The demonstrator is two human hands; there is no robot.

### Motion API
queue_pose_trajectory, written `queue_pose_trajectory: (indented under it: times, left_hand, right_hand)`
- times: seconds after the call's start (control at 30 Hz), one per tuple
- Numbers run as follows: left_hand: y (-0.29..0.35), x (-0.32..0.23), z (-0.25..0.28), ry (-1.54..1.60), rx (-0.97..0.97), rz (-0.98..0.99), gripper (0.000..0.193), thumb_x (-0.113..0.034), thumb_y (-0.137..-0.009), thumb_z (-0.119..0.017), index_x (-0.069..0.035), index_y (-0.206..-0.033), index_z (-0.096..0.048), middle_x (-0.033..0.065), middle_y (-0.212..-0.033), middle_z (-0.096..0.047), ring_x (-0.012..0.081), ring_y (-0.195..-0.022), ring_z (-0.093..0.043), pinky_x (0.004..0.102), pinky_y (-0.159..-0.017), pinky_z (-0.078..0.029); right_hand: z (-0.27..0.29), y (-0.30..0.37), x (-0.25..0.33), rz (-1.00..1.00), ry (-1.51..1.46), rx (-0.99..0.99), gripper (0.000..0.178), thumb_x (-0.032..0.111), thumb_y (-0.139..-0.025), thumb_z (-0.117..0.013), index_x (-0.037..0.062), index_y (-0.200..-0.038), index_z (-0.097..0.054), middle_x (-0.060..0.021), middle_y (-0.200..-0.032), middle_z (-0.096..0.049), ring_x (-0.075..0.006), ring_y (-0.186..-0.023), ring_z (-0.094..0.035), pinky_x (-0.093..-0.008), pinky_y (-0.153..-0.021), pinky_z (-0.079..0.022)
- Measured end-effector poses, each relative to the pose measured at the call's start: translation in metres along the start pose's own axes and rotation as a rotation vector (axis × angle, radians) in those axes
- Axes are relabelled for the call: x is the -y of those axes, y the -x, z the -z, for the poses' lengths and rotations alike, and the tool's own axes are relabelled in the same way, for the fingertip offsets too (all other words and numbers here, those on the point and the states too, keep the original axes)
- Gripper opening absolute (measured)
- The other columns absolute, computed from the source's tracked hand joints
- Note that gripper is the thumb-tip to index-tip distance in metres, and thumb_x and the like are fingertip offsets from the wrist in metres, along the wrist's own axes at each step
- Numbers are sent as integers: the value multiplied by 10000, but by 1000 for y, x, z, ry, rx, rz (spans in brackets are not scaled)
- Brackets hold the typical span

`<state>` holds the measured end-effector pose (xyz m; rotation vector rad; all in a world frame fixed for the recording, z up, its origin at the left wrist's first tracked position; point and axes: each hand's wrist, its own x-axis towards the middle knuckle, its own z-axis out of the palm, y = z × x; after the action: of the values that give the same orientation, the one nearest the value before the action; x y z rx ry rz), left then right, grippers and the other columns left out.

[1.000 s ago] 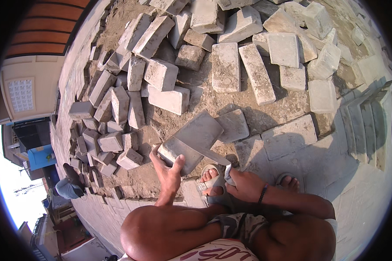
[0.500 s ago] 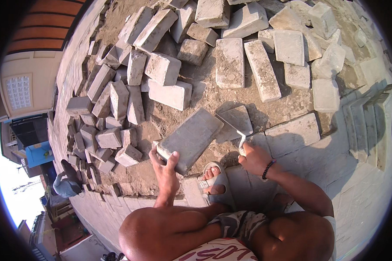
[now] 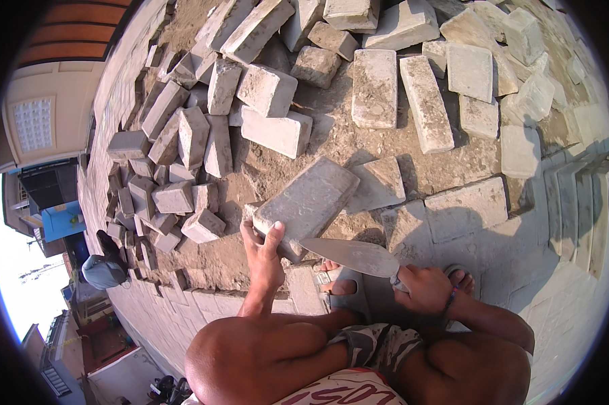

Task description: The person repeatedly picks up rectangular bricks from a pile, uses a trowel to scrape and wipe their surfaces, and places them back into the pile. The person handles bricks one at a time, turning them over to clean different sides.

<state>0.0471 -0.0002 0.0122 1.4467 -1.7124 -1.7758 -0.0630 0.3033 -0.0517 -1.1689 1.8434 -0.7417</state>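
Observation:
A grey rectangular paving block [image 3: 311, 200] is tilted up in my left hand [image 3: 264, 260], thumb on its upper face and fingers round its near left end. My right hand [image 3: 427, 289] is closed round the handle of a trowel [image 3: 354, 256]. The trowel's pointed metal blade lies roughly level, its tip at the near lower corner of the block. Just past the block, another flat grey block [image 3: 379, 185] rests on the sandy ground, partly covered by the held one. My sandalled feet [image 3: 341, 289] are below the blade.
A heap of loose paving blocks [image 3: 267, 91] spreads over the dirt ahead and left. Laid pavers [image 3: 466, 209] run along the right, beside curved steps [image 3: 581, 202]. At the far left a bent-over person [image 3: 104, 270] is near a building [image 3: 48, 128].
My right hand has drawn the trowel back from beyond the block toward me, turning the blade leftward to the block's near corner. My left hand keeps its hold on the block.

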Motion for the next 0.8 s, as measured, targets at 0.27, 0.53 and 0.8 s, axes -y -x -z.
queue_pose_trajectory:
  times: [0.27, 0.53, 0.8]
  left_hand:
    - [0, 2, 3, 101, -8, -19, 617, -205, -864, -725, 4, -1297, -338, 161, -1164, -509, 211, -1050, -515, 373, -922, -445]
    - [1, -5, -4, -1, 1, -11, 607, -224, -863, -736, -6, -1278, -350, 125, -1078, -528, 173, -972, -520, 358, -853, -459]
    - [-4, 2, -2, -8, -2, -80, 591, -225, -862, -727, -4, -1265, -356, 139, -1090, -530, 177, -972, -517, 343, -857, -452]
  right_hand:
    - [27, 10, -11, -74, 139, 42, 298, 281, -858, -605, 25, -1000, -546, -203, -883, -640, -395, -732, -665, -493, -661, -545]
    - [41, 9, 16, -84, 129, 42, 272, 258, -845, -607, 31, -988, -564, -203, -858, -637, -415, -773, -667, -503, -704, -544]
    - [54, -6, -5, -103, 155, 90, 315, 250, -832, -623, 18, -1035, -561, -222, -875, -636, -440, -789, -660, -514, -725, -538]
